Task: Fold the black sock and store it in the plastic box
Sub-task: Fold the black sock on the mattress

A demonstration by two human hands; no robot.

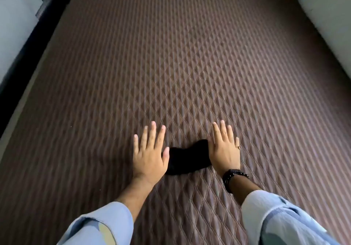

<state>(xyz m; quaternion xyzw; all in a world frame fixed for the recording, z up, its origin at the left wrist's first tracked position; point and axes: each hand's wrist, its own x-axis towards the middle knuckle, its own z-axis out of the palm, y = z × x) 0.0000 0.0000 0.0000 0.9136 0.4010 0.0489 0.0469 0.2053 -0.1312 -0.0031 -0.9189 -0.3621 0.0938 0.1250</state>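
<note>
Brown quilted surface (190,64) fills nearly the whole view: diamond stitching, running away from the camera. Pale wall (326,21) along the right edge. On the left, a dark strip (17,70) borders the surface, with more pale wall beyond it.

2 forearms enter from the bottom, both in light blue sleeves (281,220) rolled back from the wrists.

Left hand (148,155): palm down, flat on the quilted surface, fingers straight and spread apart. Its thumb side touches the left end of the black sock (185,159). Nothing gripped.

Right hand (225,150): palm down, flat, fingers extended and held closer together than the left's. Its inner edge overlaps the sock's right end. Nothing gripped; whether the thumb is tucked under the fabric can't be told.

Black sock lies on the surface between the 2 hands, near bottom centre, bunched into a short dark lump that rises toward the right hand. Fold state can't be read, too dark for detail.

Black beaded bracelet (234,175) on the right wrist. Ring (238,147) on the right hand's outermost finger.
</note>
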